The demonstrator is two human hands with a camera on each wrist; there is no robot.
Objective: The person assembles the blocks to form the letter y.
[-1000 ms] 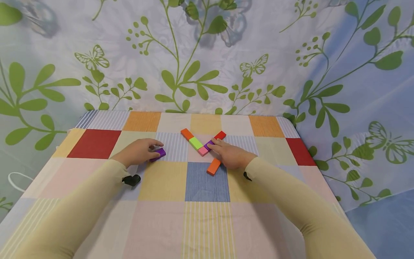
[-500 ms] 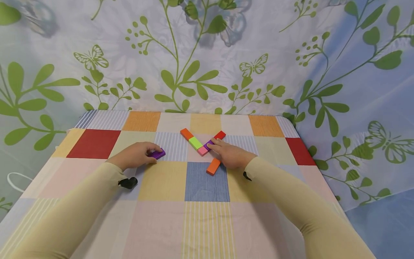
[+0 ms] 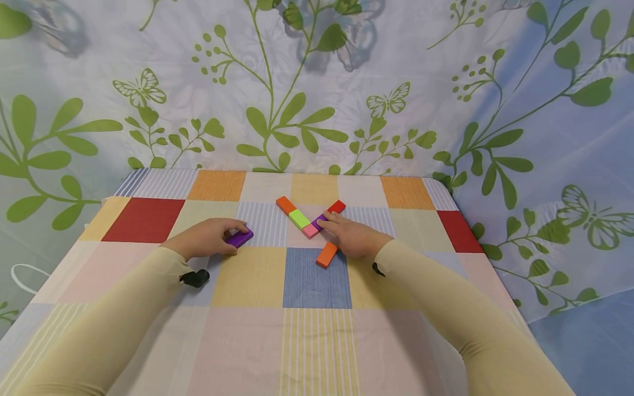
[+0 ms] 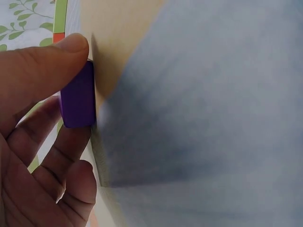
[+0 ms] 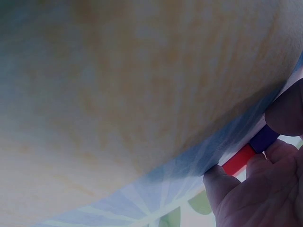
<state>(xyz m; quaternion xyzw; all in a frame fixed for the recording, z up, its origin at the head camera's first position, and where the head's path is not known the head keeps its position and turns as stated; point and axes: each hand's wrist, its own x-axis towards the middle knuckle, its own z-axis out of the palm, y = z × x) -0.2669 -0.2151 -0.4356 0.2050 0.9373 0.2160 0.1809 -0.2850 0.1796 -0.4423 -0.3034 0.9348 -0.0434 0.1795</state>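
Note:
My left hand [image 3: 205, 239] pinches a purple block [image 3: 240, 238] between thumb and fingers, low over the cloth at the left. In the left wrist view the thumb [image 4: 57, 61] presses one end of this block [image 4: 78, 101], with fingers behind and below it. At the centre my right hand [image 3: 356, 238] lies over the right arm of a V of blocks. It grips a second purple block [image 3: 319, 221]; in the right wrist view its thumb overlaps that purple block [image 5: 264, 138], and its fingers lie along the far side, by the red block [image 5: 238, 160].
An orange block [image 3: 285, 205], a lime green block [image 3: 299, 219] and a pink block [image 3: 310, 231] form the V's left arm. A red block [image 3: 337, 207] ends the right arm. Another orange block [image 3: 327, 256] lies partly under the right hand. A patchwork cloth [image 3: 247, 341] covers the table.
The left hand has drawn back slightly to the left, and its thumb and fingers have shifted around the purple block. The right hand and the V of blocks look unmoved.

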